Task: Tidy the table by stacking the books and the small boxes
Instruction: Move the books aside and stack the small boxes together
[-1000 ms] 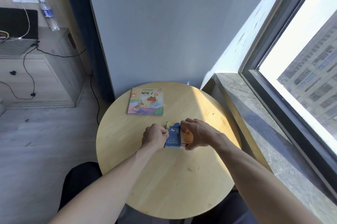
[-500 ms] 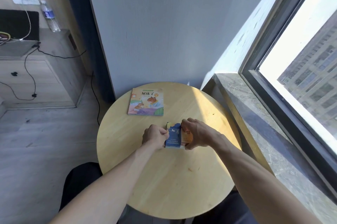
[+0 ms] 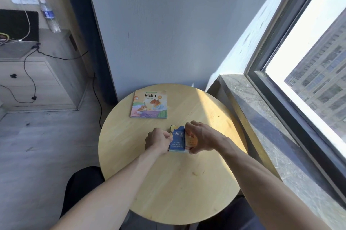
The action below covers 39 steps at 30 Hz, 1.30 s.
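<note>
Both hands flank the small boxes at mid-desk: the left hand (image 3: 158,140) is fisted against the blue box (image 3: 177,140); the right hand (image 3: 203,137) pinches the orange box (image 3: 191,139). The books (image 3: 149,104) lie toward the far edge, nearer the left.

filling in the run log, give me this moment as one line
left hand: closed against blue box | right hand: gripping orange box | boxes side by side mid-table | picture book: flat, apart, far side | stack: not yet done

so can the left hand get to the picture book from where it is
Probably yes: the left hand sits beside the blue box, and bare table lies between it and the picture book, nothing blocking.
</note>
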### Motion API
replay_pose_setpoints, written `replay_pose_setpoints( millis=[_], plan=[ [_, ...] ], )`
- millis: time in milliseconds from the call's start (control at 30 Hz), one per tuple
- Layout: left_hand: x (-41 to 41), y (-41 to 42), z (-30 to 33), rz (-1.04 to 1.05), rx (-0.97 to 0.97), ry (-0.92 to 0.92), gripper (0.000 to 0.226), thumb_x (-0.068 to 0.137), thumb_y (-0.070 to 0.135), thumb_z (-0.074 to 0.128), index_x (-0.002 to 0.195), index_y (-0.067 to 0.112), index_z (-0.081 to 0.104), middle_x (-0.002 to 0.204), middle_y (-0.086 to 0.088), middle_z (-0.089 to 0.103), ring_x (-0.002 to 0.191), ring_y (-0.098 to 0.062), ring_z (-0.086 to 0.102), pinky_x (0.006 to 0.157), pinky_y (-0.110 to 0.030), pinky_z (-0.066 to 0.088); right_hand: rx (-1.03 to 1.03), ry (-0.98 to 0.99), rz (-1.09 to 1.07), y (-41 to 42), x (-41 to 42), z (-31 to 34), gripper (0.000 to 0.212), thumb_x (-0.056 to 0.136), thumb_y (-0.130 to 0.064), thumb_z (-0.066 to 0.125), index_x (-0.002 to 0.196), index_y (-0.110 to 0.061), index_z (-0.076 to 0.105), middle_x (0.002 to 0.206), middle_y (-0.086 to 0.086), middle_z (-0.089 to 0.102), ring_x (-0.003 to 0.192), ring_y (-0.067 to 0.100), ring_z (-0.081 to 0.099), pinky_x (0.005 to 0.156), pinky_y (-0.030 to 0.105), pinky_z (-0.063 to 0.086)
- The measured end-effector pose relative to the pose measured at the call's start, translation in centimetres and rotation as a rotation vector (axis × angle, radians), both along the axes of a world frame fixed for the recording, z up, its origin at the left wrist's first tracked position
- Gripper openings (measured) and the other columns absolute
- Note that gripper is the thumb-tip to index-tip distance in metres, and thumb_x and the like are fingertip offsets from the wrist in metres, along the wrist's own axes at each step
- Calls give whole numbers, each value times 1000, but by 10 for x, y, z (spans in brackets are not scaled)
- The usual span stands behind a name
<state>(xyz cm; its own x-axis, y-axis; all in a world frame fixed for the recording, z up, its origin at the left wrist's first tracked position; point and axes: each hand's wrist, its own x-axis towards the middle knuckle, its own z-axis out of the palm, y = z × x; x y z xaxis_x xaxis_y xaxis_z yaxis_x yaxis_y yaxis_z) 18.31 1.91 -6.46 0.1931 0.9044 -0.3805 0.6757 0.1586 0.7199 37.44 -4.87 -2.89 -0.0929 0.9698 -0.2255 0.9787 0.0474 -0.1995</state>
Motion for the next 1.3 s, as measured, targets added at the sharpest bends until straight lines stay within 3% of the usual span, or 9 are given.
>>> replay_pose_setpoints(
  millis=[200, 400, 567, 767, 933, 1067, 1133, 1200, 1300],
  plan=[
    [2, -1, 0, -7, 28, 61, 33, 87, 30, 77, 58, 33, 60, 87, 0, 77, 75, -28, 75, 71, -39, 65, -1, 9, -8, 0, -1, 2, 74, 70, -43, 88, 127, -29, 42, 124, -4, 56, 108, 18, 57, 85, 31, 57],
    [1, -2, 8, -2, -14, 31, 34, 85, 27, 77, 56, 32, 60, 85, 0, 78, 69, -25, 76, 72, -39, 65, 3, 10, -18, -1, -1, 2, 73, 69, -43, 88, 124, -29, 44, 121, -4, 56, 104, 17, 57, 82, 30, 56],
    [0, -3, 9, 52, -67, -49, 33, 77, 25, 82, 50, 25, 64, 84, -4, 79, 77, -31, 76, 74, -42, 64, 18, 3, -18, -2, -3, 4, 71, 67, -42, 88, 122, -26, 47, 117, -3, 57, 101, 20, 59, 81, 36, 59],
    [0, -5, 14, 79, -84, -75, 31, 80, 22, 83, 56, 28, 64, 79, 2, 75, 74, -28, 76, 75, -39, 65, 18, 6, -23, -4, -5, 5, 71, 68, -41, 88, 124, -27, 47, 118, -3, 57, 102, 20, 58, 82, 36, 58],
    [-2, -7, 18, 74, -123, -109, 10, 83, 24, 82, 88, 25, 74, 88, 0, 76, 66, -21, 76, 74, -37, 65, 20, 12, -29, -5, -5, 5, 71, 69, -42, 88, 124, -28, 46, 120, -4, 56, 104, 19, 57, 84, 37, 59],
    [-1, -7, 18, 92, -119, -114, 11, 83, 23, 82, 91, 22, 76, 88, -1, 76, 67, -21, 75, 73, -37, 65, 17, 21, -35, -5, -5, 5, 72, 69, -41, 88, 126, -28, 45, 121, -3, 56, 106, 19, 56, 85, 37, 58],
    [1, -8, 18, 93, -92, -68, 10, 84, 23, 81, 79, 25, 73, 85, 0, 75, 68, -23, 75, 74, -37, 65, 15, 25, -36, -5, -5, 5, 72, 69, -41, 88, 127, -28, 46, 122, -4, 56, 106, 19, 57, 86, 36, 58],
    [5, -8, 15, 62, -28, 39, 28, 86, 26, 78, 61, 27, 65, 81, 2, 73, 70, -25, 74, 73, -36, 64, 12, 25, -36, -4, -4, 5, 72, 69, -41, 88, 126, -29, 46, 122, -4, 57, 106, 18, 57, 85, 35, 58],
    [11, -11, 18, -1, 96, 206, 24, 88, 29, 74, 66, 22, 69, 78, 2, 68, 66, -26, 63, 56, -27, 53, 11, 24, -41, -4, -4, 5, 72, 68, -40, 89, 124, -29, 46, 121, -4, 57, 104, 18, 57, 84, 34, 58]
  ],
)
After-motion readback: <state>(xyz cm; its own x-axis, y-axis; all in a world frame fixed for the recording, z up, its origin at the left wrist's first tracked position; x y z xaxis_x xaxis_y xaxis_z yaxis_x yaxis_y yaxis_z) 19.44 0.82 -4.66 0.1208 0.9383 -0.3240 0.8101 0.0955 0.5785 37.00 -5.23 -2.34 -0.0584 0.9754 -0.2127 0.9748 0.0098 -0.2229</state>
